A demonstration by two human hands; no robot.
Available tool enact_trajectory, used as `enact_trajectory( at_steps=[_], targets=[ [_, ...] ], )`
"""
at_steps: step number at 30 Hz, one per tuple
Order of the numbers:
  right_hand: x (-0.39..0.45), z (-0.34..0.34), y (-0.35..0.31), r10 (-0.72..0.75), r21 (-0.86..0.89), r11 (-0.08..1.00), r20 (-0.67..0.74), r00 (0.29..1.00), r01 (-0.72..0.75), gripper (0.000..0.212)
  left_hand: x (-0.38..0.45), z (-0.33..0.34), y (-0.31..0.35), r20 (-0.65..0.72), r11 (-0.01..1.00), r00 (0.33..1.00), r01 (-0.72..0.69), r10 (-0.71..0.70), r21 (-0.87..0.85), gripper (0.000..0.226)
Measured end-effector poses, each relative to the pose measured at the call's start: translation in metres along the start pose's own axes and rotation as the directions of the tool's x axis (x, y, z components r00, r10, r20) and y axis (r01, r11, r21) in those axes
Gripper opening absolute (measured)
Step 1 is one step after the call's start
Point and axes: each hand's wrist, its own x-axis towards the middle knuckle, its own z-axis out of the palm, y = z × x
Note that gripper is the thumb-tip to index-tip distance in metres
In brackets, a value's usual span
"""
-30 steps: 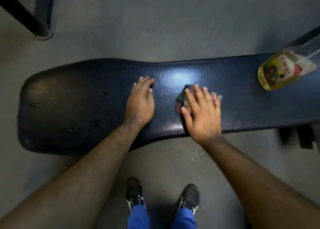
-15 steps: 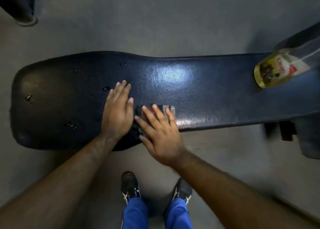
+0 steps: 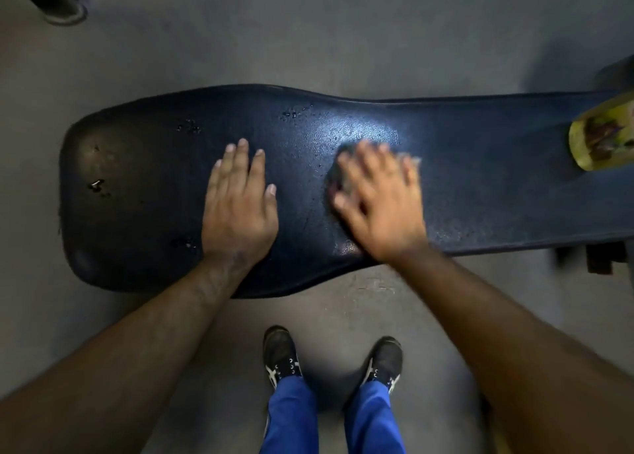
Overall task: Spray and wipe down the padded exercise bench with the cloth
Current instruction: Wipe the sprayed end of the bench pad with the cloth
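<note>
The long dark blue padded vinyl bench (image 3: 480, 165) runs across the view from left to right, widening to a rounded end on the left. Its surface carries scattered liquid droplets (image 3: 295, 113) and a bright glossy reflection near the far edge at the middle.

The left hand (image 3: 240, 210) lies flat on the bench, palm down, fingers extended and close together, pointing away from the person. It holds nothing.

The right hand (image 3: 377, 196) is spread open, palm down, and presses on a small dark crumpled cloth (image 3: 338, 175). The cloth lies on the middle of the bench, mostly covered by the hand; only its left edge and a pale corner beyond the fingertips show. This hand is motion-blurred, so finger detail is unclear. The two hands are apart, with bare vinyl between them.

A clear plastic bottle of yellow liquid with a printed label (image 3: 603, 141) lies on the bench at the right frame edge, well apart from the right hand.

Black shoes with white markings (image 3: 281, 357) and blue trousers (image 3: 295, 416) stand on the grey floor (image 3: 308, 35) just beside the near edge of the bench.
</note>
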Motion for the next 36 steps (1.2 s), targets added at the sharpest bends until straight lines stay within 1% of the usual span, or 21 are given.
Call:
enact_trajectory(
  at_steps=[2,4,6,7,8,10,12,14,16,17,19,21,22,24,26,27,30,31,33,35,36],
  targets=[
    [0.024,-0.003,-0.021,0.258,0.097,0.962,-0.009,0.966,-0.256,0.061,0.001,0.000,-0.001,-0.004,1.000,1.000,0.011,-0.011,0.003,0.054],
    [0.011,0.002,-0.049,0.028,0.104,0.994,0.051,0.998,-0.033,0.056,0.002,-0.002,-0.001,0.005,1.000,1.000,0.017,-0.017,0.010,0.055],
    [-0.007,0.001,-0.042,-0.338,0.104,0.940,0.155,0.928,0.325,0.051,0.002,-0.003,-0.002,0.014,1.000,1.000,0.010,-0.010,0.024,0.055],
    [0.000,0.000,-0.026,-0.419,0.087,0.908,0.159,0.894,0.410,0.051,0.002,-0.002,-0.003,0.015,1.000,1.000,0.008,-0.008,0.027,0.055],
    [0.014,0.000,-0.015,-0.394,0.049,0.919,0.138,0.909,0.391,0.051,0.001,0.000,-0.003,0.015,1.000,1.000,0.008,-0.009,0.029,0.055],
    [0.057,0.000,-0.012,-0.047,0.016,0.999,0.032,0.998,0.046,0.052,0.002,0.002,-0.001,0.022,0.998,1.000,0.010,-0.011,0.056,0.056],
    [0.080,0.003,-0.044,0.239,0.025,0.971,0.005,0.971,-0.239,0.053,0.003,0.001,-0.001,0.030,0.998,1.000,0.008,-0.010,0.069,0.057],
    [0.072,0.004,-0.074,0.017,0.004,1.000,0.078,0.997,-0.017,0.055,0.002,-0.001,0.000,0.035,0.998,0.999,-0.009,0.007,0.068,0.057],
    [0.066,0.004,-0.062,-0.275,0.016,0.961,0.167,0.947,0.277,0.056,0.001,-0.001,-0.001,0.042,0.997,0.999,-0.006,0.003,0.074,0.056],
    [0.077,0.002,-0.050,-0.295,0.007,0.955,0.147,0.944,0.297,0.056,0.001,0.000,-0.002,0.036,0.997,0.999,0.002,-0.005,0.072,0.056],
    [0.110,0.001,-0.044,-0.051,-0.033,0.998,0.080,0.996,0.054,0.058,0.001,0.001,-0.002,0.023,0.997,1.000,0.016,-0.018,0.074,0.057],
    [0.126,0.005,-0.061,0.223,-0.026,0.975,0.069,0.972,-0.222,0.056,0.001,0.001,-0.003,0.022,0.998,1.000,0.019,-0.020,0.065,0.057],
    [0.121,0.007,-0.071,0.190,-0.016,0.982,0.073,0.979,-0.189,0.055,0.000,0.001,-0.002,0.015,0.998,1.000,0.019,-0.020,0.055,0.057],
    [0.099,0.006,-0.069,-0.104,0.013,0.995,0.117,0.988,0.104,0.055,-0.001,0.001,-0.003,0.005,0.999,0.999,0.031,-0.031,0.037,0.057],
    [0.091,-0.001,-0.033,-0.321,0.007,0.946,0.175,0.931,0.325,0.055,-0.002,0.002,-0.003,-0.002,0.999,0.999,0.043,-0.043,0.023,0.056],
    [0.095,-0.003,-0.020,-0.273,-0.007,0.961,0.151,0.950,0.278,0.055,-0.002,0.003,-0.003,-0.010,0.999,0.999,0.043,-0.042,0.025,0.056],
    [0.094,0.001,-0.035,0.185,-0.016,0.983,0.046,0.982,-0.185,0.055,-0.001,0.002,-0.001,-0.002,0.999,0.999,0.032,-0.032,0.042,0.054],
    [0.084,0.003,-0.050,0.167,-0.005,0.986,0.055,0.984,-0.167,0.055,-0.001,0.001,-0.001,-0.002,0.998,0.999,0.032,-0.032,0.045,0.055],
    [0.056,0.003,-0.060,-0.100,0.027,0.995,0.138,0.985,0.097,0.055,-0.002,0.001,-0.001,-0.003,0.999,1.000,0.025,-0.025,0.040,0.055],
    [0.047,-0.003,-0.027,-0.331,0.009,0.942,0.212,0.919,0.337,0.057,-0.002,0.002,-0.002,-0.002,0.999,1.000,0.031,-0.031,0.038,0.054],
    [0.056,-0.005,-0.011,-0.332,-0.005,0.941,0.186,0.925,0.338,0.058,-0.002,0.003,-0.002,-0.012,0.999,0.999,0.033,-0.032,0.043,0.054]
  ],
)
